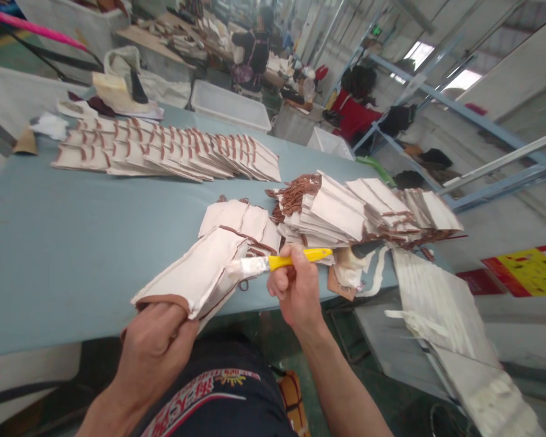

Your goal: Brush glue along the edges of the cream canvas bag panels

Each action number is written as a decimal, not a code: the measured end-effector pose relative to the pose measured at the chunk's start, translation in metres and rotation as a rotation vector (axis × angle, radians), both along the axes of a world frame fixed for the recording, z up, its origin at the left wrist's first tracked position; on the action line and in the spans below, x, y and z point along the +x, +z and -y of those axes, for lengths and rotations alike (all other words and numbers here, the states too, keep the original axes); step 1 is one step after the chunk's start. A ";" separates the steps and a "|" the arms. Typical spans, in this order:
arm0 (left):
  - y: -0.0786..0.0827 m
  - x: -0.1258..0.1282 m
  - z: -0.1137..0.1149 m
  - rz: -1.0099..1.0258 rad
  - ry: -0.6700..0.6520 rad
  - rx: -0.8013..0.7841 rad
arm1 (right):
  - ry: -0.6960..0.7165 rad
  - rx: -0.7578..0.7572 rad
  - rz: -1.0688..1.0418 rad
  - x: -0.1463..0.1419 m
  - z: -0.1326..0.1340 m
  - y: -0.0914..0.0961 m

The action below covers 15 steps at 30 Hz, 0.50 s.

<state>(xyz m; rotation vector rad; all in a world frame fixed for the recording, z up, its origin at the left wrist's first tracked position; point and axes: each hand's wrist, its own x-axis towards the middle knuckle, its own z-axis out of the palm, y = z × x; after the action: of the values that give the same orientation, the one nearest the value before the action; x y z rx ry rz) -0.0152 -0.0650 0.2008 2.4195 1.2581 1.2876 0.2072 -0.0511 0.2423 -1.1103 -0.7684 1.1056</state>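
Observation:
My left hand (152,346) is closed on the near end of a fanned stack of cream pieces with brown edging (200,270), held over the front edge of the blue-grey table (73,243). My right hand (295,288) grips a yellow-handled brush (282,262), its whitish bristles resting on the far end of that stack. More of the same pieces (241,221) lie just beyond the brush.
A heap of stacked cream and brown pieces (364,212) lies to the right. A long overlapping row of pieces (168,152) runs along the table's far side. White bins (230,106) stand behind; a person (255,51) works far back. A glue-smeared board (437,303) slopes at right.

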 end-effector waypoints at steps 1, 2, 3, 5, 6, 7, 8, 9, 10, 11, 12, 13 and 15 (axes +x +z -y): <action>0.005 0.001 -0.001 0.025 -0.006 -0.039 | -0.046 0.090 0.102 0.001 -0.002 -0.003; 0.010 0.001 -0.003 0.063 -0.017 -0.089 | -0.066 0.188 0.222 0.001 -0.004 -0.008; 0.015 0.001 -0.004 0.107 -0.036 -0.147 | -0.060 0.288 0.352 0.000 -0.007 -0.013; 0.021 0.002 -0.005 0.188 -0.090 -0.278 | -0.008 0.477 0.594 -0.005 -0.013 -0.028; 0.022 0.003 -0.005 0.220 -0.115 -0.329 | 0.011 0.542 0.681 -0.009 -0.016 -0.037; 0.022 0.003 -0.004 0.240 -0.139 -0.380 | 0.014 0.581 0.736 -0.013 -0.020 -0.045; 0.021 0.003 -0.003 0.257 -0.160 -0.424 | 0.004 0.591 0.760 -0.017 -0.023 -0.053; 0.018 0.002 -0.002 0.270 -0.173 -0.464 | -0.015 0.581 0.759 -0.020 -0.026 -0.060; 0.015 0.001 0.000 0.279 -0.182 -0.498 | -0.032 0.560 0.744 -0.022 -0.029 -0.066; 0.011 -0.001 0.002 0.284 -0.191 -0.535 | -0.044 0.534 0.726 -0.023 -0.030 -0.070; 0.008 -0.003 0.004 0.288 -0.205 -0.578 | -0.039 0.510 0.715 -0.023 -0.031 -0.072; 0.004 -0.005 0.006 0.286 -0.224 -0.613 | -0.016 0.488 0.715 -0.022 -0.031 -0.073; 0.001 -0.010 0.009 0.237 -0.208 -0.594 | 0.044 0.473 0.729 -0.017 -0.029 -0.069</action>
<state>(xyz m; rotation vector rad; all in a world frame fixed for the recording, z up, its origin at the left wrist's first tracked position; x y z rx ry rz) -0.0255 -0.0741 0.2015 1.8612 1.0909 0.9372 0.1898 -0.0217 0.1735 -1.0788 -1.5390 0.4804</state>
